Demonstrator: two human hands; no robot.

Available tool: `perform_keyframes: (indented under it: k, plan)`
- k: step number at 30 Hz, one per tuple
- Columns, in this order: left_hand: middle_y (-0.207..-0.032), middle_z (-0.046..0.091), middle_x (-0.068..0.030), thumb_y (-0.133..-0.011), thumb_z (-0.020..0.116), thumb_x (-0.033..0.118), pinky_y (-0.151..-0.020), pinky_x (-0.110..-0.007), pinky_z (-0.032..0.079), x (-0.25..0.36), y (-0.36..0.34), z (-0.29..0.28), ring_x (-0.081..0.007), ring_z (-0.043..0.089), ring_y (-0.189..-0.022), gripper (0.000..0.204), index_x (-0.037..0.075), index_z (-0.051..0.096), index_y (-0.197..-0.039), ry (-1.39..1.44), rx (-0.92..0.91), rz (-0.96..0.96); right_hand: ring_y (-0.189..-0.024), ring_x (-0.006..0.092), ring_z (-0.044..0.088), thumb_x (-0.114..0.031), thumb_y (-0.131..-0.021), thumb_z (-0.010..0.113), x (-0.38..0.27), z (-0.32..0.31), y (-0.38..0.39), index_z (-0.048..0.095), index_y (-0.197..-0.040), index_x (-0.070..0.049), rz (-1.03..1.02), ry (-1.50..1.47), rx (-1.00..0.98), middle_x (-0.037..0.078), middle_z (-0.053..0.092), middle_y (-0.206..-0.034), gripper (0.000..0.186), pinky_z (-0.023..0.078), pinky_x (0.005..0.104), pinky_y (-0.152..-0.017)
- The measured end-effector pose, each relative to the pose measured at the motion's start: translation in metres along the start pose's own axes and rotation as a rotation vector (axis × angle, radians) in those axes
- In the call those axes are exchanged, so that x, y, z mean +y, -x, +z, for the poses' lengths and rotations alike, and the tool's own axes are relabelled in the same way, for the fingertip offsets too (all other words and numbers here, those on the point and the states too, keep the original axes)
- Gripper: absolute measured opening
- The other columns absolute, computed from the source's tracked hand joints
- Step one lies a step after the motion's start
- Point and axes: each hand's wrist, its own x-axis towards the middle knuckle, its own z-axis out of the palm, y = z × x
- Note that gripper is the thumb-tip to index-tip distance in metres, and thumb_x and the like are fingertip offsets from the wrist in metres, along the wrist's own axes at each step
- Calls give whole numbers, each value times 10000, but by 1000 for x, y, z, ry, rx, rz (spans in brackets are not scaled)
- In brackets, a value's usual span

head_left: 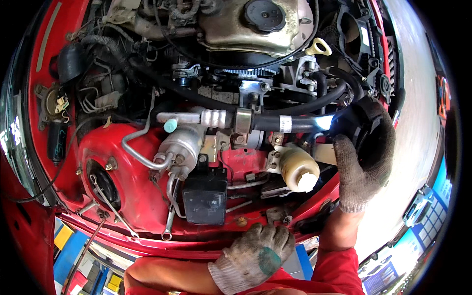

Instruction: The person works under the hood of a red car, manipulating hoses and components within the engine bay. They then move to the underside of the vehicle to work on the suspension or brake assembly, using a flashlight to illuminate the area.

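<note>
Black object (358,120) held beside lit hose (305,124)

Right of the engine (236,37), it is gripped by the part-curled right hand (368,169). The left hand (258,255) is curled near red bodywork (115,135) — whether anything is held cannot be told.

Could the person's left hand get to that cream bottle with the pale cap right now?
Probably yes: the gloved left hand is by the near red edge, the cream bottle sits farther in, and nothing seems to cross its pale cap. The right hand is off to one side.
</note>
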Motion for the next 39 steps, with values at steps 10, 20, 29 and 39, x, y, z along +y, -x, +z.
perform_keyframes:
  k: [10, 20, 29, 39]
  plan:
    - [-1072, 667, -102, -925, 621, 241, -722, -377, 583, -12, -16, -10, -208, 686, -878, 330, 95, 645, -1221, -34, -103, -3, -1286, 293, 645, 41, -695, 789, 8, 0, -7, 475, -1512, 76, 22, -216, 51, 200, 611, -1431, 875, 521, 430, -1124]
    - [-1221, 657, -175, -946, 638, 306, -784, -416, 583, -35, -22, -30, -274, 694, -974, 434, 74, 615, -1312, 292, -108, -88, -1144, 266, 697, -30, -681, 799, 3, -15, -32, 588, -1367, 73, -241, 357, -336, 163, 698, -1269, 726, 515, 417, -1085]
    - [-1402, 599, -231, -1014, 615, 369, -923, -435, 536, -53, -18, -29, -312, 645, -1120, 548, 29, 555, -1440, 516, -61, -178, -1129, 387, 706, -157, -616, 932, -19, 47, -82, 701, -1246, 4, -254, 230, -380, 209, 727, -1206, 690, 538, 509, -1009]
    - [-1277, 640, -186, -948, 649, 361, -957, -496, 533, -56, -16, -16, -328, 630, -1155, 448, 54, 640, -1274, 603, 83, -219, -1197, 278, 689, 10, -703, 874, -21, 69, -93, 555, -1426, 56, -240, 409, -377, 182, 688, -1328, 791, 531, 419, -1089]
